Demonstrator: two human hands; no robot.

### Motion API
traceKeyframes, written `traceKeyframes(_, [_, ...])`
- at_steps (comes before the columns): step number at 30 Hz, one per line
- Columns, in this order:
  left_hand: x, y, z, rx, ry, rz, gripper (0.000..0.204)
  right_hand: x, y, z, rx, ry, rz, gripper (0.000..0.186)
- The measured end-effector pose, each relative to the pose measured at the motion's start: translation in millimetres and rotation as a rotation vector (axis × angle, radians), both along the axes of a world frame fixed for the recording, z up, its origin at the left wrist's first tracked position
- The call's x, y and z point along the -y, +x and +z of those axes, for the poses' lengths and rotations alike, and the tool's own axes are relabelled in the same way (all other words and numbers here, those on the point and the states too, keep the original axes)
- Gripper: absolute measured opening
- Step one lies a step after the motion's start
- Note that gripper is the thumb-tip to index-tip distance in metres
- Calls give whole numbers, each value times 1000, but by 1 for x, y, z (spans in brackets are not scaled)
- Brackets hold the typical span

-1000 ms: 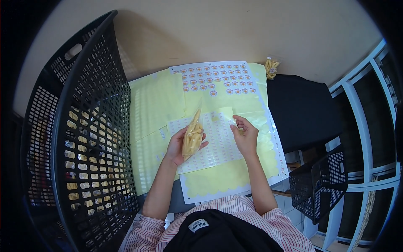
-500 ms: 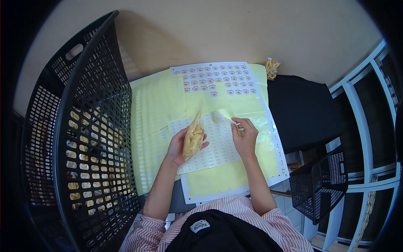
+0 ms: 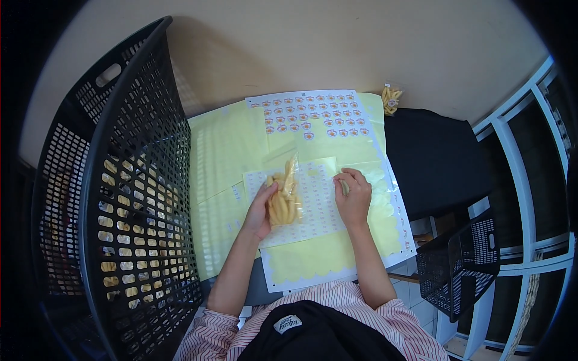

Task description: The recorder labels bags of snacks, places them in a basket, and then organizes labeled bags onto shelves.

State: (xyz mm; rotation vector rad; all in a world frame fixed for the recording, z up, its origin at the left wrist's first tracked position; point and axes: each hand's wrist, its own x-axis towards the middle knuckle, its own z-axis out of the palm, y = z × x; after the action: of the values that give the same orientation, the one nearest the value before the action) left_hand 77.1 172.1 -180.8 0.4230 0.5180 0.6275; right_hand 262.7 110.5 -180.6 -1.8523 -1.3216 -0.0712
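Observation:
A clear plastic bag [image 3: 285, 207] of yellow, finger-shaped snack sticks is gripped along its left side by my left hand [image 3: 259, 213], thumb in front. Below the bag lies a pale sheet of small printed labels [image 3: 322, 213], partly covered by it. My right hand [image 3: 354, 197] is just past that sheet's right edge, thumb and index finger pinched together. Whatever is between those fingertips is too small to make out. Farther back is a sheet of round orange-and-white stickers [image 3: 315, 115], with gaps in its rows showing yellow backing.
A tall black slotted crate [image 3: 114, 198] rises at the left, with packed bags visible through its holes. Another snack bag [image 3: 391, 101] stands at the back right by a black-covered surface [image 3: 430, 159]. Lower right is a smaller black basket [image 3: 460, 265]. A wall [image 3: 313, 48] closes the back.
The lifted corner of the label sheet has come down flat as my right hand let it go. My left hand has turned the bag so its broad face shows.

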Motion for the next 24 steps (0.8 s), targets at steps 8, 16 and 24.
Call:
traceKeyframes(8, [15,16,6,-310,643,329,34,3,2,14,-368,105,7,4])
traceKeyframes(16, [16,17,1,-458,685,240,37,3,-1,12,-155,-100,3,5])
traceKeyframes(24, [20,19,4,-451,756,258,44,-1,-18,41,-498,30,148,7])
